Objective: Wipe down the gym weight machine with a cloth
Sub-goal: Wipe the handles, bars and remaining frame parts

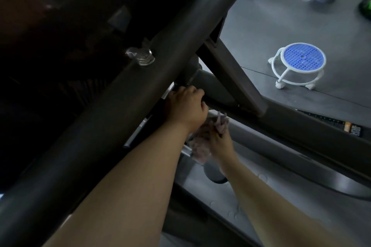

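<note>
Left hand (pixel 185 104) curls around a lower frame bar of the weight machine (pixel 112 106), bracing. Right hand (pixel 219 142) grips the pale cloth (pixel 202 142), pressed low near the frame joint. Wiping mid-course, I judge; upper bars likely remain.

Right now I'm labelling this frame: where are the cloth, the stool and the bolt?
cloth (pixel 201 145): head view, bunched middle.
stool (pixel 303 58): head view, blue seat.
bolt (pixel 143 57): head view, shiny head.
</note>
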`<move>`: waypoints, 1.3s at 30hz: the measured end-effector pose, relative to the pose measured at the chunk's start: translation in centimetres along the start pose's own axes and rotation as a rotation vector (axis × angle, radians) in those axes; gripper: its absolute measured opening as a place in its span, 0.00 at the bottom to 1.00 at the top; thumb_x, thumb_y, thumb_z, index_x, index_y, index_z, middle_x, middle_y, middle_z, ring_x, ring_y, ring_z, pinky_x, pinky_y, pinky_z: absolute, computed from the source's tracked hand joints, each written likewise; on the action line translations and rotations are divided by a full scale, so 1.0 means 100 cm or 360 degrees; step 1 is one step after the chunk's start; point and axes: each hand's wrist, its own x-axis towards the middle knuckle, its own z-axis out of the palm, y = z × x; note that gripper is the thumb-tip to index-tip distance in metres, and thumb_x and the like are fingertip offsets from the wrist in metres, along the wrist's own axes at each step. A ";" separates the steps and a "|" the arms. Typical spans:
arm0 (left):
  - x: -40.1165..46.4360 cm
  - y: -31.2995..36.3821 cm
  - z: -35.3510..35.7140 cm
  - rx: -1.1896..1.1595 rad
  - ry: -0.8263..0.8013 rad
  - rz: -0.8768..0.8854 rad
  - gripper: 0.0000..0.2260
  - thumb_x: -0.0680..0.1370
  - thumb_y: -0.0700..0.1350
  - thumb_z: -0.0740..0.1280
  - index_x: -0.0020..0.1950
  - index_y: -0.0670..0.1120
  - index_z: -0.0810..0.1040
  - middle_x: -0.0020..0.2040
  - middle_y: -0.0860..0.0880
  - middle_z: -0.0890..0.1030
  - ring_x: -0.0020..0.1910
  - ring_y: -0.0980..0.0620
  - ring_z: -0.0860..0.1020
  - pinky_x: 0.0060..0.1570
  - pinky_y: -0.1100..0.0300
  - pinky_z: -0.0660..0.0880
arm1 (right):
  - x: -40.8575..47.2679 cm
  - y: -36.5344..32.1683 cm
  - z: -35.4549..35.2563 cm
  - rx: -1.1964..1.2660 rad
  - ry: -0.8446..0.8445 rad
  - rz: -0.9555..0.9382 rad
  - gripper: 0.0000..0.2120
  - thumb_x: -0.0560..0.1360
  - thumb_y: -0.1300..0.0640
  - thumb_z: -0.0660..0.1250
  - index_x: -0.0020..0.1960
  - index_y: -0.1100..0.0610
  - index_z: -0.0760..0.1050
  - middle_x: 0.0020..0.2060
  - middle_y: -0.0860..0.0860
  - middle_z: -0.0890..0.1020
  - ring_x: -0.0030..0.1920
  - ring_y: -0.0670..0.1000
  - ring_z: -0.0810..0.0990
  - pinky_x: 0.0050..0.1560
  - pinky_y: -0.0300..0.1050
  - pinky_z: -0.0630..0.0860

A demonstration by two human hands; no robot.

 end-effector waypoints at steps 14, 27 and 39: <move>-0.075 0.014 0.036 0.0097 0.0274 0.0523 0.23 0.68 0.44 0.63 0.63 0.43 0.76 0.67 0.41 0.73 0.68 0.40 0.69 0.70 0.47 0.55 | -0.002 -0.034 -0.072 -0.1253 0.0648 -0.0983 0.14 0.77 0.52 0.57 0.55 0.59 0.76 0.51 0.59 0.77 0.49 0.53 0.75 0.51 0.46 0.75; -0.026 0.037 0.052 -0.0089 -0.0382 0.0170 0.31 0.80 0.45 0.58 0.78 0.43 0.43 0.77 0.44 0.38 0.77 0.46 0.41 0.73 0.54 0.48 | 0.062 0.009 -0.117 -0.2671 -0.0173 -0.1369 0.30 0.61 0.67 0.69 0.63 0.67 0.74 0.61 0.60 0.78 0.60 0.58 0.79 0.60 0.55 0.73; 0.020 0.057 0.082 -0.0094 -0.0575 0.0255 0.30 0.80 0.42 0.56 0.77 0.40 0.43 0.78 0.46 0.41 0.77 0.48 0.42 0.75 0.52 0.48 | 0.061 -0.001 -0.172 -0.2691 -0.0192 -0.1731 0.21 0.73 0.59 0.59 0.65 0.60 0.75 0.62 0.55 0.79 0.60 0.56 0.79 0.61 0.55 0.74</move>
